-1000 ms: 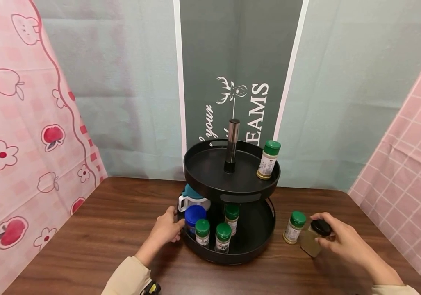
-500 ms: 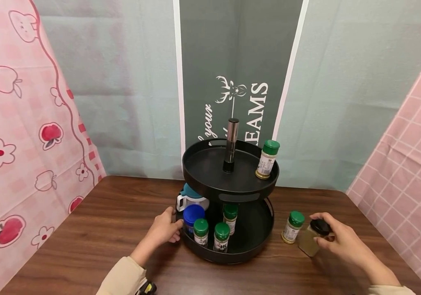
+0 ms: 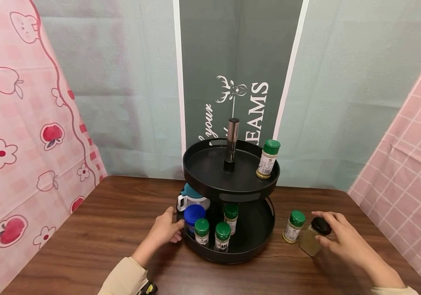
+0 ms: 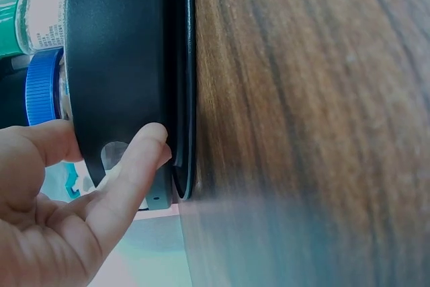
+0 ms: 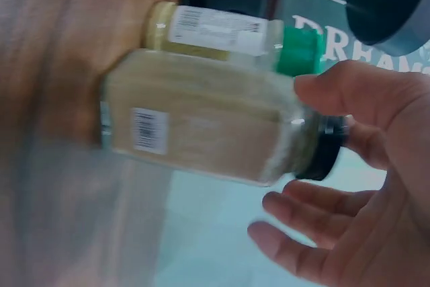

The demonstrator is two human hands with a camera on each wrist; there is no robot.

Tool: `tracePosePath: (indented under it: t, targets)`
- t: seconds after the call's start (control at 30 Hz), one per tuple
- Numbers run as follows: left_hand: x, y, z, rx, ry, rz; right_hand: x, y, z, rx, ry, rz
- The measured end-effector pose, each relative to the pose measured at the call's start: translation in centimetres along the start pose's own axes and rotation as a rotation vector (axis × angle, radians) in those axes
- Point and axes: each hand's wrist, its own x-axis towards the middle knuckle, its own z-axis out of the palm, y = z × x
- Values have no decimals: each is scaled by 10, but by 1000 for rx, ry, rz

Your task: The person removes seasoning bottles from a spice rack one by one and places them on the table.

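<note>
A black two-tier rack (image 3: 228, 256) stands on the table. My left hand (image 3: 164, 227) holds the left rim of its lower tray, thumb over the rim, index finger along the outer wall in the left wrist view. Close inside that rim is a jar with a blue lid (image 3: 194, 213). To the right, my right hand (image 3: 344, 239) is spread loosely about the black lid of a spice jar (image 3: 310, 241). That jar stands upright, filled with brownish powder; its barcode label (image 5: 149, 130) shows in the right wrist view. Thumb and fingers lie apart around the lid.
A green-capped shaker bottle (image 3: 293, 229) stands left of the spice jar. Another shaker (image 3: 267, 160) sits on the upper tray, by the metal post (image 3: 232, 141). Several green-capped shakers (image 3: 222, 237) and a white-handled container with a teal lid (image 3: 192, 198) occupy the lower tray.
My right fingers have spread away from the black lid, and more of it shows. My left hand stays at the tray rim. The jars and rack have not visibly moved.
</note>
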Motion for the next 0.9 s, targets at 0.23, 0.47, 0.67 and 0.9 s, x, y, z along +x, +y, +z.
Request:
tracePosePath:
  t: [0.23, 0.47, 0.67, 0.9]
  targets:
    - [-1, 0, 1, 1, 6, 8, 4, -7, -8, -13, -33, -18]
    - [-1, 0, 1, 1, -2, 8, 7, -14, -10, -14, -51, 2]
    - [0, 0, 2, -1, -7, 3, 14, -24, -13, -34, -97, 21]
    - [-1, -1, 0, 1, -25, 8, 21, -38, -11, -74, -74, -46]
